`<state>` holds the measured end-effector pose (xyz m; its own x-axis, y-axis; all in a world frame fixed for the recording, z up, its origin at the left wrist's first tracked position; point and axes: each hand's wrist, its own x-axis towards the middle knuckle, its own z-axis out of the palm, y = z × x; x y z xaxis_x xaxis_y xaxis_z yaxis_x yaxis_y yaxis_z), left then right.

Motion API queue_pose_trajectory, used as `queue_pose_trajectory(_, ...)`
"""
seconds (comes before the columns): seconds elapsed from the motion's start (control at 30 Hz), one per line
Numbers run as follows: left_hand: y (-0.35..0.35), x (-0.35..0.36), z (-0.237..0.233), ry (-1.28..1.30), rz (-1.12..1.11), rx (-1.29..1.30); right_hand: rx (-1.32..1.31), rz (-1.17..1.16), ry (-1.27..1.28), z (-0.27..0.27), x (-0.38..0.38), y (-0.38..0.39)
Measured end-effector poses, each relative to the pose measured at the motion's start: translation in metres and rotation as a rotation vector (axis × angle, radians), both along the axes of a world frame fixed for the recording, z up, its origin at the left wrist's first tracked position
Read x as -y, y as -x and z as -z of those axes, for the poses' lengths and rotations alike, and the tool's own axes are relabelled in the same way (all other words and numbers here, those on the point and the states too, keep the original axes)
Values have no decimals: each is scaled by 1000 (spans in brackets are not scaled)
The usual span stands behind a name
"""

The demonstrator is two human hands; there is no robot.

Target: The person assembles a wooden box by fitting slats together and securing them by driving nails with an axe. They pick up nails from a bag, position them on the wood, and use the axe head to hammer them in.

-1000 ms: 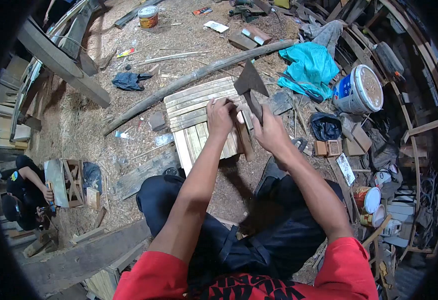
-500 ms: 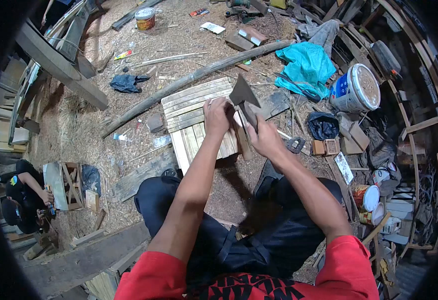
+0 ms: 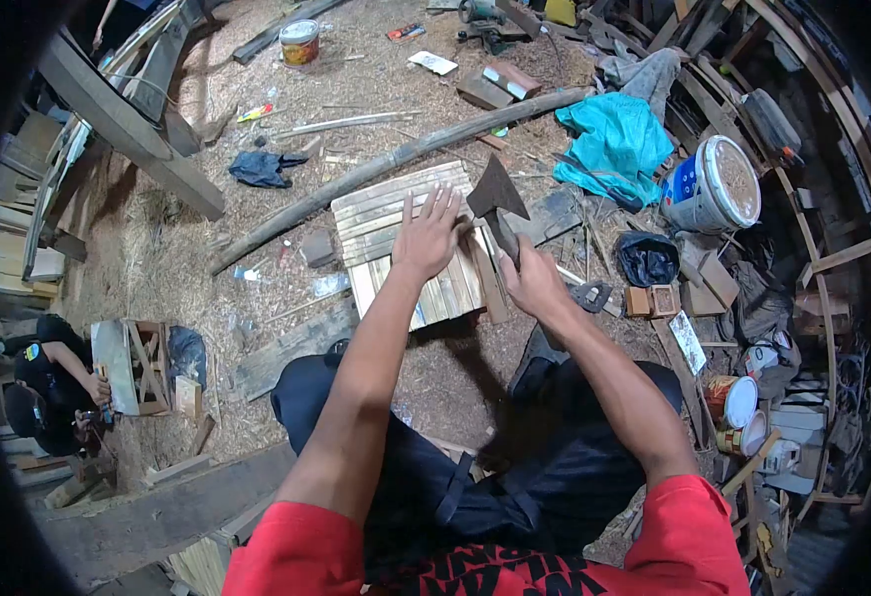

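A small slatted wooden piece rests low in front of me, its upper slats crosswise and its lower ones lengthwise. Flat on its upper right part lies my left hand, fingers spread, holding nothing. My right hand grips the handle of a hatchet with a wide dark blade, just right of the slats. The blade points up and away from me. A narrow wooden strip stands along the right side of the slatted piece.
A long pole crosses the ground beyond. To the right are a teal cloth, a white-blue bucket and a black bag. A co-worker crouches at far left beside a wooden frame.
My left hand has opened from a curled hold at the upper edge and now lies flat on the slats. The whole view has shifted slightly; the hatchet remains in my right hand.
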<state>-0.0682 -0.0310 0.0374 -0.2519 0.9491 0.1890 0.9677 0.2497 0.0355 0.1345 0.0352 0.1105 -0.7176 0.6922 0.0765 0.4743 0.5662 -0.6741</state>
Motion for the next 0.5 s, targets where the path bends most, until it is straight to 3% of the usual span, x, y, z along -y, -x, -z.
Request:
queue_pose_trajectory(0.2,1,-3,-4,-20,-15,45,76,24,36,7,-5,-1)
queue_pose_trajectory(0.3,2,-3,-1,-30,-18,77,-62,24,58,-17,1,5)
queue_pose_trajectory(0.4,1,-2,1,-48,-11,94,-99,1,-77,-7,1,4)
queue_pose_trajectory(0.43,0,-1,1,-37,-10,80,9,-25,42,-2,-2,2)
queue_pose_trajectory(0.5,-2,-3,-1,-36,-7,73,91,-33,49,-2,-9,1)
